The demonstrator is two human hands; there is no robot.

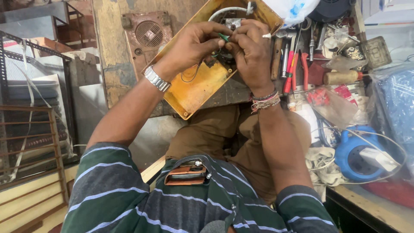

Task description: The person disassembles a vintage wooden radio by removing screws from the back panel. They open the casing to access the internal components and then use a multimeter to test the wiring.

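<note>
A yellow metal panel (pixel 196 90) with wiring and a small metal part near its top lies tilted on the worn bench. My left hand (pixel 192 43), with a metal watch on the wrist, pinches a thin green wire (pixel 223 37) over the panel. My right hand (pixel 250 51), with thread bands on the wrist, presses its closed fingers against the same wire right beside the left fingertips. A white cable (pixel 224 11) loops at the panel's top. A thin dark wire hangs under my left hand.
Red-handled pliers (pixel 298 69) and screwdrivers lie to the right of the panel. A blue round device (pixel 358 155) with white cable sits at right. A rusty fan housing (pixel 148 36) stands at left, a metal rack (pixel 39 116) further left. Plastic bags lie at right.
</note>
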